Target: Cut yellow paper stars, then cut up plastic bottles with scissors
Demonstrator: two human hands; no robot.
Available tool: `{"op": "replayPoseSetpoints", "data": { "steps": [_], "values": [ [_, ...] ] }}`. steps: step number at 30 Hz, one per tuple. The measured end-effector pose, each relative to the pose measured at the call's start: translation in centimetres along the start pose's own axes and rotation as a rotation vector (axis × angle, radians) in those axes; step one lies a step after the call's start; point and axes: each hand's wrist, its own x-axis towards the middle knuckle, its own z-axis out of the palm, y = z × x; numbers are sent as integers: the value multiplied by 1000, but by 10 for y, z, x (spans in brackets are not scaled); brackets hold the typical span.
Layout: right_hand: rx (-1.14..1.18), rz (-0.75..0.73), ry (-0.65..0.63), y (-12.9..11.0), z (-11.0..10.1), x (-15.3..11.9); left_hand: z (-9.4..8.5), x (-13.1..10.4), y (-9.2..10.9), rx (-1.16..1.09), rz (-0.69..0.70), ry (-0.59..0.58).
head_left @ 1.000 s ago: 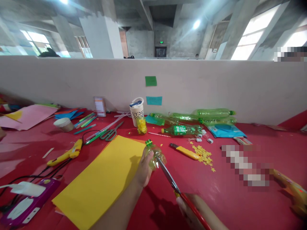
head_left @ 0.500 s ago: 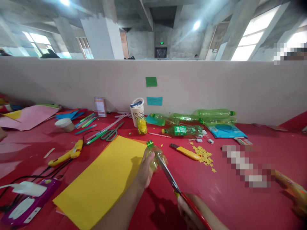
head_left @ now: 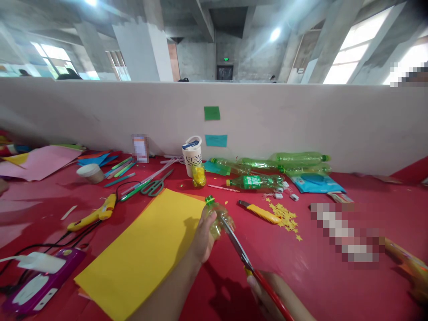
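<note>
Above the red table, my left hand (head_left: pixel 203 236) is closed round the cut-off top of a clear green plastic bottle (head_left: pixel 219 220) with a green cap, tilted up and to the left. In my right hand (head_left: pixel 262 290) is a pair of scissors (head_left: pixel 242 256) with red handles. Their blades reach up to the bottle's side, and the tips overlap it; whether they are inside it I cannot tell. Most of my right fingers are hidden behind the handles. Yellow paper (head_left: pixel 147 254) lies under and beside my left forearm, on top of orange sheets.
A yellow utility knife (head_left: pixel 264 214) lies beside yellow paper stars (head_left: pixel 283 216). Several green bottles (head_left: pixel 301 158) line the partition (head_left: pixel 150 111) near a paper cup (head_left: pixel 192 160). Left are grey scissors (head_left: pixel 157 185), a yellow glue gun (head_left: pixel 95 214) with cables and a purple power strip (head_left: pixel 47 281).
Almost nothing differs. The view has shifted very slightly, and both hands keep the bottle top and the scissors in nearly the same place.
</note>
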Motion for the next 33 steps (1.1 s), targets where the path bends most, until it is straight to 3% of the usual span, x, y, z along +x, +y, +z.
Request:
{"op": "replayPoseSetpoints", "data": {
  "steps": [7, 12, 23, 33],
  "values": [
    [30, 60, -126, -23, -9, -7, -3, 2, 1, 25, 44, -8],
    [41, 75, -134, -31, -14, -4, -5, 1, -3, 20, -19, 18],
    [64, 162, -148, -30, -15, -1, -7, 3, -6, 54, 18, -18],
    [79, 188, -207, -26, -9, 1, -19, 7, -18, 40, 113, 116]
  ]
}}
